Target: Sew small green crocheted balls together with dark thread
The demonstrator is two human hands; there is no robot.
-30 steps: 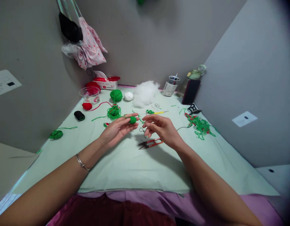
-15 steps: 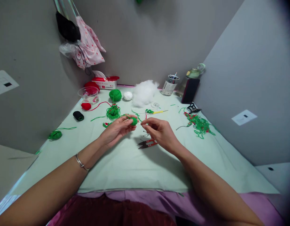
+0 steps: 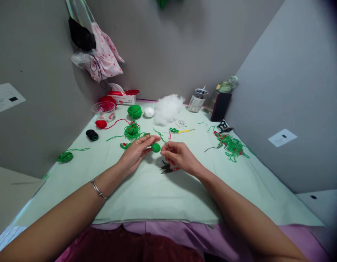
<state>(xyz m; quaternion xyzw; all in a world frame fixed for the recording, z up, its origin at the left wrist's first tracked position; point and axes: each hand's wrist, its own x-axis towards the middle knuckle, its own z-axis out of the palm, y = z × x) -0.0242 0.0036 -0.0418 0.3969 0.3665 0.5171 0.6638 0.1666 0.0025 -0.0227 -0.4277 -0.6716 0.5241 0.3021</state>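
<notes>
A small round green crocheted ball (image 3: pixel 155 147) rests in the fingers of my left hand (image 3: pixel 137 153), which has a silver bangle at the wrist. Close against the ball's right side is my right hand (image 3: pixel 180 155), thumb and fingertips pinched together. The thin needle-like tool in that pinch is mostly hidden now. Under my right hand lie red-handled thread snips (image 3: pixel 168 168), partly covered. Beyond my hands is a yellow-handled crochet hook (image 3: pixel 184 130) with bits of green yarn beside it. A loose green yarn tangle (image 3: pixel 132 131) lies behind my left hand.
White stuffing (image 3: pixel 168 109) sits at the back, beside a green yarn ball (image 3: pixel 134 111). A tin of pens (image 3: pixel 198 100), a bottle (image 3: pixel 225 85) and a phone (image 3: pixel 220 107) stand back right. Green and red yarn scraps (image 3: pixel 232 145) lie right, a black thread spool (image 3: pixel 92 135) left.
The green ball has turned out to the fingertips and shows more fully. My right hand has moved slightly left and down, nearer to it, covering more of the snips. The view has shifted slightly.
</notes>
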